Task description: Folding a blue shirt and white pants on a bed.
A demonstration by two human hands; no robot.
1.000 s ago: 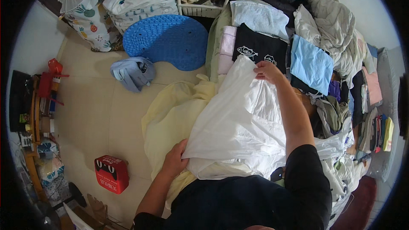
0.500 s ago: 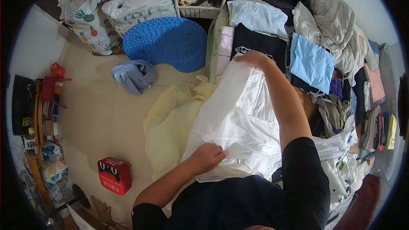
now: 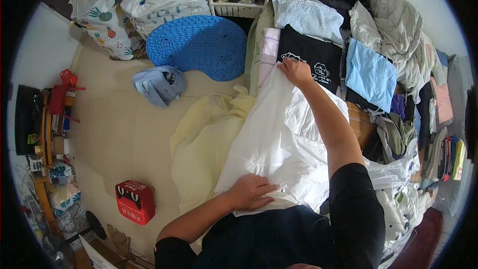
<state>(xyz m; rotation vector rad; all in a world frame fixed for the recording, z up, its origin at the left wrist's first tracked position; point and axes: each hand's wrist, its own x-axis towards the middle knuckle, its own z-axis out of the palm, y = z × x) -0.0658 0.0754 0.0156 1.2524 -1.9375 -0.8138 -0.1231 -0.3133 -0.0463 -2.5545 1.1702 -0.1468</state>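
Note:
A white cloth garment (image 3: 266,134) is spread over my lap and the edge of the clothes pile, its exact kind hard to make out. My right hand (image 3: 296,71) pinches its far end, next to a folded black T-shirt (image 3: 303,50) with a white print. Close to my body, my left hand (image 3: 251,193) lies on the near part of the cloth with its fingers apart. Pale yellow fabric (image 3: 206,139) hangs out from under the white garment on the left.
A blue bumpy mat (image 3: 199,45) and a crumpled blue-grey garment (image 3: 158,85) are on the floor at far left. Nearer stands a red box-shaped stool (image 3: 134,202). Folded towels (image 3: 308,17), a light blue folded cloth (image 3: 371,74) and heaped clothes fill the right.
My left hand has gone from closed fingers to spread ones on the cloth. The white garment looks flatter and wider, with my right hand still at its far end.

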